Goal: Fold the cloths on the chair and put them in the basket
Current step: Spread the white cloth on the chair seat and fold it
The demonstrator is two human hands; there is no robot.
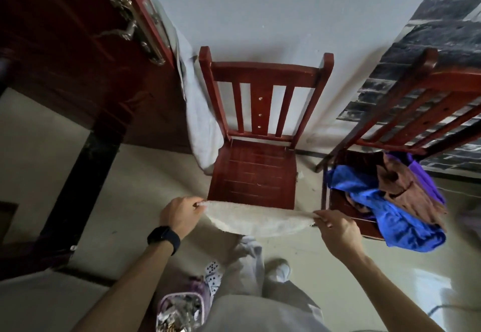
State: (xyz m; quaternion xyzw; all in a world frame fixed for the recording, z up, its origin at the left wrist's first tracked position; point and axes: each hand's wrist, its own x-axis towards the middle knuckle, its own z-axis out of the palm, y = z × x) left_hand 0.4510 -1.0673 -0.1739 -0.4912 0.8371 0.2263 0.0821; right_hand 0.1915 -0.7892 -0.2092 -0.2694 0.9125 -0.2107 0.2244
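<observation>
Right now I am holding a cream cloth (257,220) stretched at the front edge of the chair (252,173), left hand (179,214) and right hand (337,230) each pinching one end. It is sagging, seeming light and limp; corners are looking best for gripping.

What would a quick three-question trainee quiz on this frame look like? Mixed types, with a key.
1. What do the left hand and right hand hold stretched between them? A) a green towel B) a cream cloth C) a paper bag
2. True or false: the cloths not yet folded are piled on the middle chair.
3. Fill in: the black watch is on the ___ wrist.
Key: 1 B. 2 False: the pile of cloths lies on the right chair, not the middle chair. 3 left.
</observation>
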